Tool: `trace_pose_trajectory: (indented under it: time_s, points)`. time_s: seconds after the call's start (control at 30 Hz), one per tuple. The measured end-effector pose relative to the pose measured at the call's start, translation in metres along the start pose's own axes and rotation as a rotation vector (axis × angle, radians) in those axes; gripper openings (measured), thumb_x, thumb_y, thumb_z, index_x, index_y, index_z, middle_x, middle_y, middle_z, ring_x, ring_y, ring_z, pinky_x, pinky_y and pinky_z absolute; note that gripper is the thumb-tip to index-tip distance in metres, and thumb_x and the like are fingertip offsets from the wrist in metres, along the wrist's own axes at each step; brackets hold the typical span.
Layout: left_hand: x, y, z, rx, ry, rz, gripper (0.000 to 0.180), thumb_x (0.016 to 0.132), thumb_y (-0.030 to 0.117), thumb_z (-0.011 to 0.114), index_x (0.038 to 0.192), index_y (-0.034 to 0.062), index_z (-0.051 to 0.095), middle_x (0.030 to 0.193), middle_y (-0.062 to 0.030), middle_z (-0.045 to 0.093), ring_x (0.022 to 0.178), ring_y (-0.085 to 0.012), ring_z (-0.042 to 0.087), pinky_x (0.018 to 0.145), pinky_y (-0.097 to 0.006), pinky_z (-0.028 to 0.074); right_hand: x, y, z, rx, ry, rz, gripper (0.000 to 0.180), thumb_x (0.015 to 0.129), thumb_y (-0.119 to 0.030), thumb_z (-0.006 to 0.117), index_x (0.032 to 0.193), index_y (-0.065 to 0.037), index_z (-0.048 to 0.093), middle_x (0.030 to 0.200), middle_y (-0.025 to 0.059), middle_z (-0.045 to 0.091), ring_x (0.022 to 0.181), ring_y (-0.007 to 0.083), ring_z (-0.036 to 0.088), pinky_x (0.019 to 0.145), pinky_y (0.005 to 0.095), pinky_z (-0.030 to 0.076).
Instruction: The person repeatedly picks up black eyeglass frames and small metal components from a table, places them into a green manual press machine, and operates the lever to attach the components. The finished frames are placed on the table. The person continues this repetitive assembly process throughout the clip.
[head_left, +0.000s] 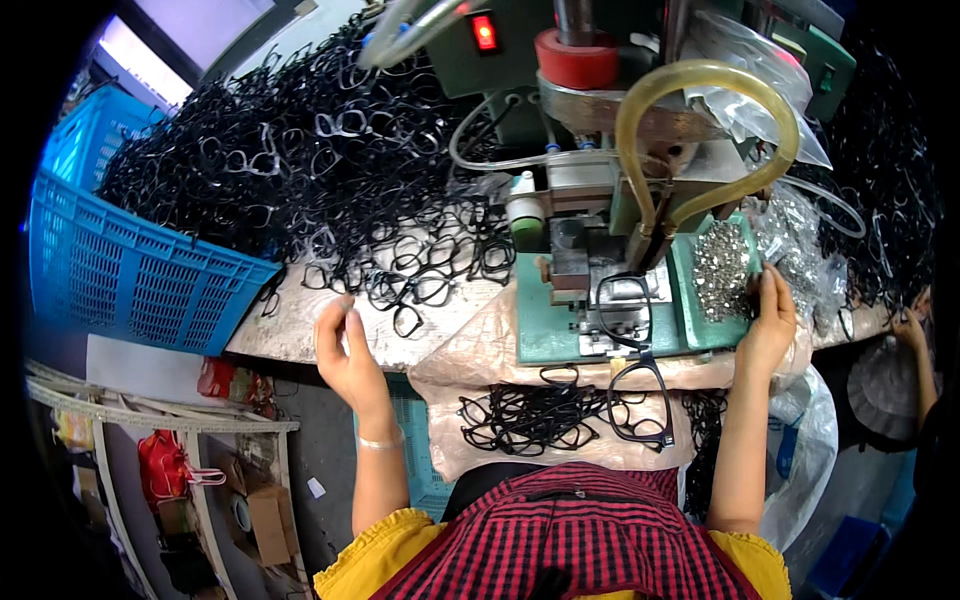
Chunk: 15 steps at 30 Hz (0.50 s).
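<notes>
A black eyeglass frame (655,360) sits at the press machine's metal jig (620,290), one rim over the jig and the other hanging past the green base (545,335). Neither hand touches it. My left hand (347,362) is raised at the table's front edge, left of loose eyeglass frames (408,285); thumb and forefinger come together at the tips, and whatever is between them is too small to make out. At the right rim of a green tray (688,300) of small metal pieces (722,270), my right hand (768,325) has its fingers pressed together, the fingertips partly hidden.
A large heap of black frames (300,150) covers the table's back left, beside a blue crate (130,265). More frames (530,415) lie on cloth near my lap. A yellowish hose (628,120) loops before the machine. At far right shows another person's hand (910,330).
</notes>
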<state>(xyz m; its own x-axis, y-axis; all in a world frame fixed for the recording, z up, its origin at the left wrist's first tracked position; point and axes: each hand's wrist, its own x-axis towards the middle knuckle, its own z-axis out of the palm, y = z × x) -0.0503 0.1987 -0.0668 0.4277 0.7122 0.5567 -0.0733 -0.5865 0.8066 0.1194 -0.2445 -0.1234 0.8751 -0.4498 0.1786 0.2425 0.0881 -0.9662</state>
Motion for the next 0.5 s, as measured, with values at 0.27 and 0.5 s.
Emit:
trace_pose_trajectory:
  time_s: [0.27,0.5]
  points:
    - [0.065,-0.029,0.083,0.671,-0.251,0.454,0.013,0.081,0.022,0.076,0.084,0.0089,0.075,0.091,-0.0059,0.066,0.091,-0.0284,0.059,0.08,-0.04,0.045,0.008,-0.006,0.082,-0.134,-0.298,-0.099,0.015,0.091,-0.005,0.069,0.105,-0.001,0.072,0.098,0.0024,0.072,0.089,0.0089,0.063,0.081,0.0224,0.048]
    - [0.058,-0.088,0.128,0.786,-0.223,0.247,0.023,0.08,0.028,0.073,0.076,0.0049,0.074,0.101,-0.0096,0.063,0.102,-0.0316,0.054,0.086,-0.046,0.043,-0.024,-0.036,0.04,-0.617,-0.241,-0.512,0.012,0.083,0.001,0.069,0.094,-0.001,0.073,0.088,0.0096,0.07,0.088,0.023,0.066,0.085,0.0314,0.048]
